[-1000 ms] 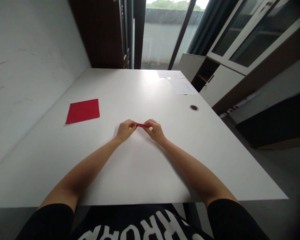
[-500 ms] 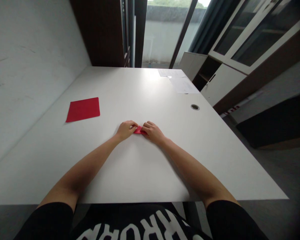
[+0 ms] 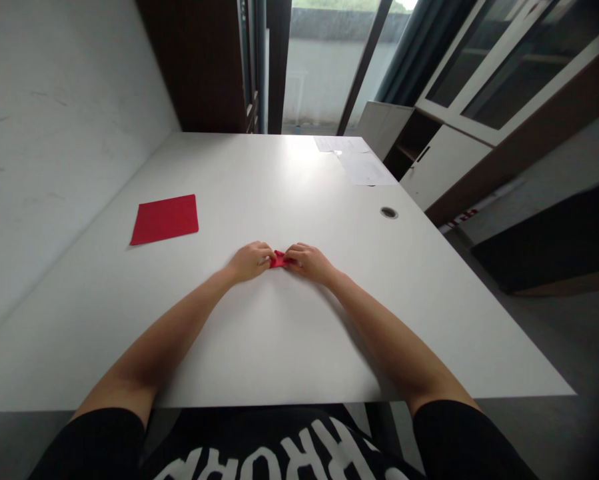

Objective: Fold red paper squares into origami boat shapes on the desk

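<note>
A small folded piece of red paper (image 3: 279,259) lies on the white table (image 3: 279,333), between my two hands. My left hand (image 3: 253,261) pinches its left end, fingers closed. On the other side, the fingers of my right hand (image 3: 309,262) are closed on its right end. The fingertips cover both ends of the piece, so only its middle shows.
A flat red sheet (image 3: 165,220) rests on the table at the left. White papers (image 3: 362,167) lie near the far right edge, and a round cable hole (image 3: 388,213) is in the tabletop. A wall (image 3: 54,133) borders the left side.
The hands have shifted slightly at the red piece, and a small part of it now stands up a little more between them. Both hands still hold it.
</note>
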{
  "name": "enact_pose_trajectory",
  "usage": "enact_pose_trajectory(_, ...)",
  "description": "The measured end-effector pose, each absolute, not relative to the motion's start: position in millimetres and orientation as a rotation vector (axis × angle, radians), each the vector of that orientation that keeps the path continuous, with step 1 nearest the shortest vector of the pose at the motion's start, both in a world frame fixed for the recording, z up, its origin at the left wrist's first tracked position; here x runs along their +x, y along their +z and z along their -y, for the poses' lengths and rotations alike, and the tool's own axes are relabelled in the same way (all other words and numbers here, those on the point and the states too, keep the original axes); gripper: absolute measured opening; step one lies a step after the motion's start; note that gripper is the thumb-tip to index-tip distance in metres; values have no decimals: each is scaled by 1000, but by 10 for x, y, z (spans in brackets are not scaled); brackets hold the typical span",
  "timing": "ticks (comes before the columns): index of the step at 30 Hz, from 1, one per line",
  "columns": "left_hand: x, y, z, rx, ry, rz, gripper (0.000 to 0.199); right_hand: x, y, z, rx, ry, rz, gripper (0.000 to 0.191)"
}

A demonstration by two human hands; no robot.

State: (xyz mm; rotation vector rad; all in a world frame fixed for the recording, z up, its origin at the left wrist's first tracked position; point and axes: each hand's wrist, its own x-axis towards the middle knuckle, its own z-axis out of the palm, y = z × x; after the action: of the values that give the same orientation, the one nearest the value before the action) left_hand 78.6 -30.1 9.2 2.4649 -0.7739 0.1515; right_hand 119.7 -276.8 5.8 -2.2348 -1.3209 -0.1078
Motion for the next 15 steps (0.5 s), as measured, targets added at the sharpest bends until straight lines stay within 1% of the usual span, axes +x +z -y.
enact_pose_trajectory(4,757,170,271,2460,103,865,14,1192,96,2787,-2220,-93,1332,19)
enact_pose_trajectory(7,758,183,265,2458,100,868,13,1214,88,2796,-2170,-72,1318,19)
enact_pose_trajectory(12,820,68,250,2449,145,791,8,1262,27,2818,-2152,-81,1285,21)
enact_pose_trajectory(15,853,4,246,2449,170,685,10,1283,-24,2828,-2212,-111,1190,22)
